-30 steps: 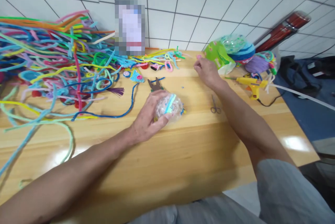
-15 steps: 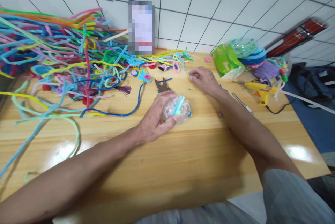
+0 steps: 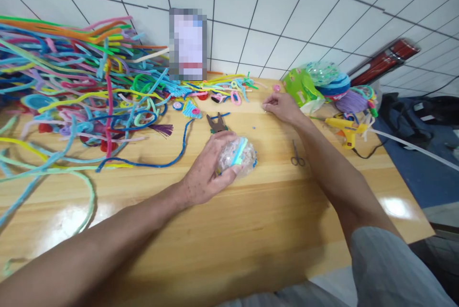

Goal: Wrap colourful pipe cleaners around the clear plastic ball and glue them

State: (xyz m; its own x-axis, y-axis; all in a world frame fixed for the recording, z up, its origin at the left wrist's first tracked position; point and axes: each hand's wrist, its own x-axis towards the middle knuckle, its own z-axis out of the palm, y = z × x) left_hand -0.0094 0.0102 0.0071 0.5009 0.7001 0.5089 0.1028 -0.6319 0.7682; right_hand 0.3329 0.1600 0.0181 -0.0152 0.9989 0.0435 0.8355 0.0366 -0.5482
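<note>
My left hand is wrapped round a clear plastic ball on the table, with light-blue and pale-green strips across its top and small blue bits at its edge. A pair of pliers lies just beyond that hand, its grips partly hidden. My right hand is farther back, low over the wood, fingertips pinched together. Whatever they hold, if anything, is too small to make out. Close to it are a green packet and a small pink piece. Small scissors lie beside my right forearm.
A large heap of coloured pipe cleaners covers the left side. A blurred-out phone-shaped object leans on the tiled wall. On the right are a yellow glue gun, a purple bundle and a red flask.
The view has shifted slightly. My right hand has moved a little to the right, toward the green packet, and the scissors show more fully. My left hand keeps its hold on the ball.
</note>
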